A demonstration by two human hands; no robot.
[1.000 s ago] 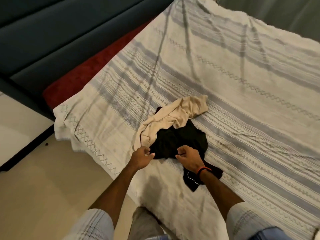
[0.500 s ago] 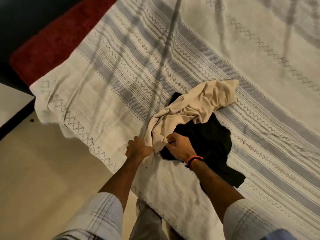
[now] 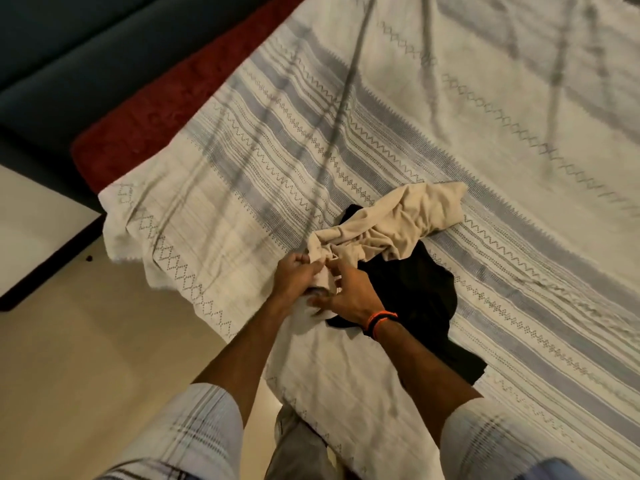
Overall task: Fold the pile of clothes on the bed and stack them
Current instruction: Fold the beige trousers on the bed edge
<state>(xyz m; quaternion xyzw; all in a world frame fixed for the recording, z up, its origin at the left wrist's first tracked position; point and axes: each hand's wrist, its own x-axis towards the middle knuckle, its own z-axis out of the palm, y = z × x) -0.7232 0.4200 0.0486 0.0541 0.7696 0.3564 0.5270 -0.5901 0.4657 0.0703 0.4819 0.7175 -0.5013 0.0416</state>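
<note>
Head view, bed: we are looking down on a bed (image 3: pixel 450 98) that is filling most of the picture, running from the near right to the far left.
Head view, bedcover: a cream cover (image 3: pixel 214 216) with grey-blue stripes and zigzag lines is lying over it, creased, its near corner hanging over the edge toward the floor.
Head view, red layer: a dark red textured strip (image 3: pixel 166 109) is showing along the far-left side of the cover.
Head view, headboard: a dark blue padded surface (image 3: pixel 86 53) is rising behind the red strip.
Head view, floor: a pale beige floor (image 3: pixel 79 358) is lying at the lower left, with a small dark speck on it near the cover's corner.
Head view, white panel: a white flat piece with a dark edge (image 3: pixel 31 230) is sitting at the far left.
Head view, cream garment: a crumpled cream garment (image 3: pixel 398 223) is lying near the bed's near edge, draped partly over the black one.
Head view, black garment: a black garment (image 3: pixel 415 289) is lying flat under and beside it, reaching toward the right forearm.
Head view, left hand: our left hand (image 3: pixel 294 275) is clutching the near end of the cream garment.
Head view, right hand: our right hand (image 3: pixel 346 292), with an orange and black band at the wrist, is pinching the same end, touching the left hand.
Head view, sleeves: pale checked sleeves (image 3: pixel 194 431) are showing at the bottom.
</note>
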